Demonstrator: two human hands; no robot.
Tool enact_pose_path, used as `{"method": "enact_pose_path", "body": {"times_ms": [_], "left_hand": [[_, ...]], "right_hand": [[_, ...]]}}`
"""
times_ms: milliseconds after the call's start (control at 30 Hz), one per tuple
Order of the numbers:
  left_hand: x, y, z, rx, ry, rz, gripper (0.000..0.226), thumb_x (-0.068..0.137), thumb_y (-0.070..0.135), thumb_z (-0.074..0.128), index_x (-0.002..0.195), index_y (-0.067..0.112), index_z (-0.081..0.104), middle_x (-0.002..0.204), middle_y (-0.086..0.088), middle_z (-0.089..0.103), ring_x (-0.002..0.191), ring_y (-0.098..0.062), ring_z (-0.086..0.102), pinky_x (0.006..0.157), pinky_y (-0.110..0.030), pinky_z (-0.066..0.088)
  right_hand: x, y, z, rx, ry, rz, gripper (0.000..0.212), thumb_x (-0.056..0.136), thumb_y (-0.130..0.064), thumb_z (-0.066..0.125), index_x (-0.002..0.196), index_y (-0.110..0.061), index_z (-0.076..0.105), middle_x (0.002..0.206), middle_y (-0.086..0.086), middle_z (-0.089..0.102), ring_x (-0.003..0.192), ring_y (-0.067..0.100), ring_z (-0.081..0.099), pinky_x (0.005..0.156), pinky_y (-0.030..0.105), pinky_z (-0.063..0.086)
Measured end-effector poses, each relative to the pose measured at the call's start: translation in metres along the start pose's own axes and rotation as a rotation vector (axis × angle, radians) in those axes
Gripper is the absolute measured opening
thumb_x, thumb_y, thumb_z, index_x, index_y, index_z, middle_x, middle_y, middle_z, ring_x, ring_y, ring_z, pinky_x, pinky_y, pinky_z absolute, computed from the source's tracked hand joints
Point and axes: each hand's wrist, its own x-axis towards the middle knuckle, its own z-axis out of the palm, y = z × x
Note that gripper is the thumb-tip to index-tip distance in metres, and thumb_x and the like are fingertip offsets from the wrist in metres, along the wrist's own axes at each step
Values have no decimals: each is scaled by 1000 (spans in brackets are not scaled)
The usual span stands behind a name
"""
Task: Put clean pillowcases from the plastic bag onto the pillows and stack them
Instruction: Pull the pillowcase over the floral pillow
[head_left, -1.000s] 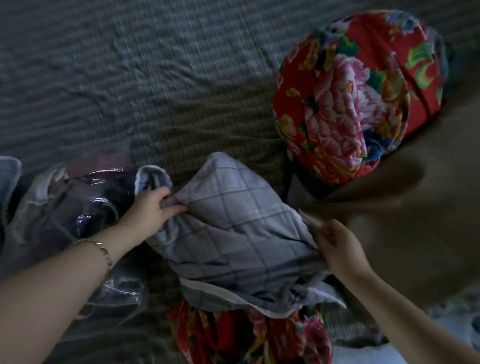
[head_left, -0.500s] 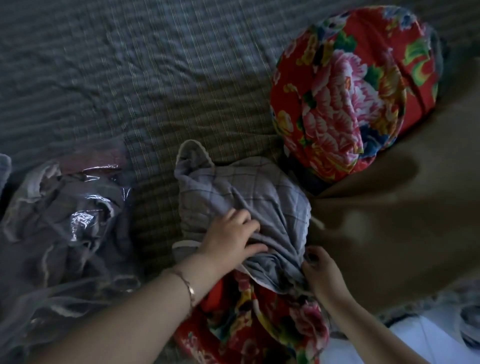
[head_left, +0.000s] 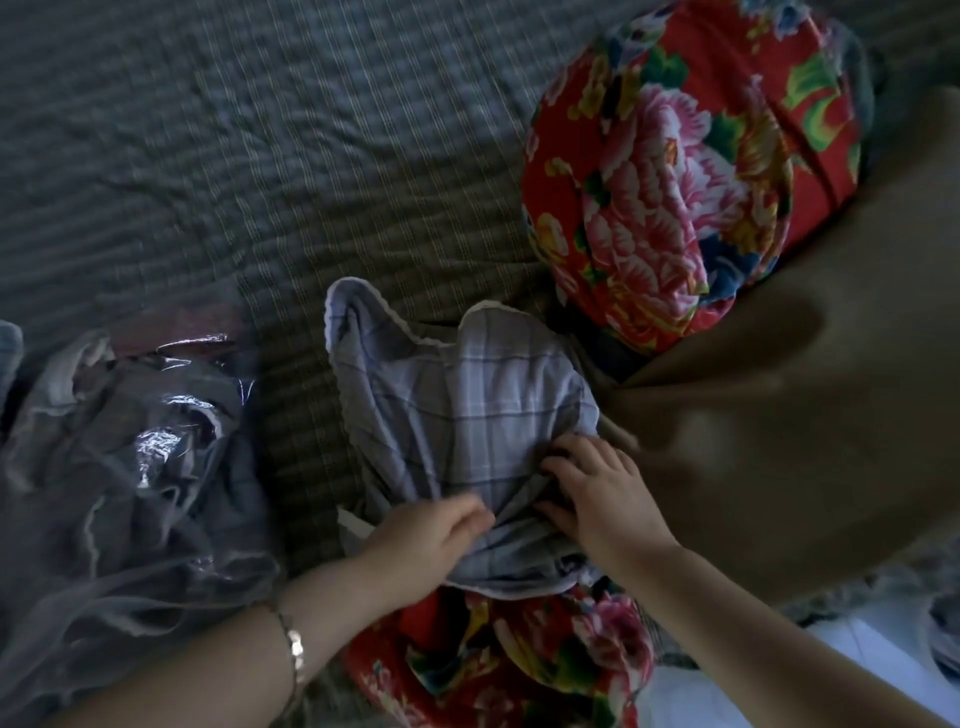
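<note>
The bed (head_left: 260, 171) takes up most of the view, covered in a dark striped sheet, with a brown blanket (head_left: 779, 441) over its right side. Up top right sits a floral pillow (head_left: 675, 171), plump and well apart from the hands. On the left lies the plastic bag (head_left: 130, 457), crinkly and see-through, with more grey cloth inside — looks light and slippery, so I'd pinch it at the mouth.

In the middle is the plaid pillowcase (head_left: 467, 410), bunched over the near floral pillow (head_left: 509, 660), whose near end sticks out bare. The cloth is thin, soft and floppy, no weight to it, so it will slide and wrinkle rather than resist. Best hold is probably the hemmed open edge, one side each, then pull toward the body.

Left hand (head_left: 426, 540) has its grip closed on a fold of the pillowcase near the hem. Right hand (head_left: 602, 499) presses on the cloth with fingers spread — whether it's actually pinching anything, I can't tell.
</note>
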Motion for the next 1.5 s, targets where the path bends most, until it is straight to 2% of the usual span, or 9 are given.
{"method": "enact_pose_path", "body": {"times_ms": [67, 233, 500, 700, 1000, 1233, 1333, 1400, 1500], "left_hand": [[9, -3, -9, 35, 160, -60, 18, 96, 33, 44, 112, 25, 50, 95, 4, 60, 84, -12, 59, 71, -30, 45], [27, -40, -34, 332, 448, -280, 40, 86, 27, 64, 121, 17, 48, 124, -2, 43, 111, -22, 46, 84, -30, 43], [33, -68, -37, 253, 568, -92, 8, 86, 10, 62, 87, 2, 64, 92, -11, 60, 94, -23, 53, 76, -26, 36], [17, -88, -51, 329, 480, 101, 15, 67, -3, 77, 76, -1, 65, 74, -14, 65, 73, -33, 64, 64, -35, 49], [9, -114, -52, 212, 538, -99, 18, 83, -3, 59, 100, 0, 66, 103, -12, 58, 97, -27, 56, 79, -34, 46], [21, -115, -44, 334, 456, 21, 15, 67, -15, 62, 73, -2, 62, 96, -17, 61, 87, -35, 60, 68, -39, 53], [13, -124, -57, 335, 512, 123, 11, 74, -3, 60, 81, -3, 68, 95, -20, 68, 91, -36, 66, 80, -47, 53], [5, -124, -60, 256, 544, 126, 16, 83, 5, 53, 87, -2, 67, 95, -20, 68, 92, -33, 66, 84, -28, 49], [-2, -113, -56, 44, 619, 50, 15, 93, 2, 49, 98, 11, 61, 78, -6, 59, 69, -19, 57, 60, -9, 37]], "right_hand": [[-1, 12, 7, -63, 54, -40, 17, 72, -37, 66, 78, -23, 72, 90, -2, 65, 91, 20, 59, 77, 32, 48], [-25, 30, 6, 46, 159, -93, 59, 101, -40, 22, 76, -17, 70, 81, -5, 69, 95, 13, 51, 84, 27, 34], [-5, 12, -4, -165, -41, 69, 32, 80, -40, 38, 79, -21, 63, 76, -5, 65, 78, 21, 64, 77, 34, 48], [-2, 21, -2, -247, -99, 46, 40, 80, -45, 37, 79, -18, 67, 77, -2, 64, 78, 25, 64, 80, 34, 31], [7, 21, -7, -226, -110, -29, 32, 74, -42, 48, 77, -18, 69, 77, -1, 65, 76, 25, 65, 77, 32, 30], [7, 24, -7, -172, -47, -78, 38, 74, -39, 42, 77, -16, 72, 81, -1, 67, 78, 23, 67, 83, 30, 32], [9, 36, -11, -221, -50, -130, 29, 71, -33, 53, 77, -12, 73, 82, 3, 70, 76, 25, 69, 83, 30, 32], [10, 43, -10, -266, -57, -135, 30, 53, -21, 82, 79, -9, 74, 84, 8, 71, 77, 29, 70, 82, 32, 32], [15, 47, -6, -316, -83, -110, 54, 28, -8, 92, 79, -6, 74, 83, 11, 71, 74, 31, 70, 78, 33, 31]]}}
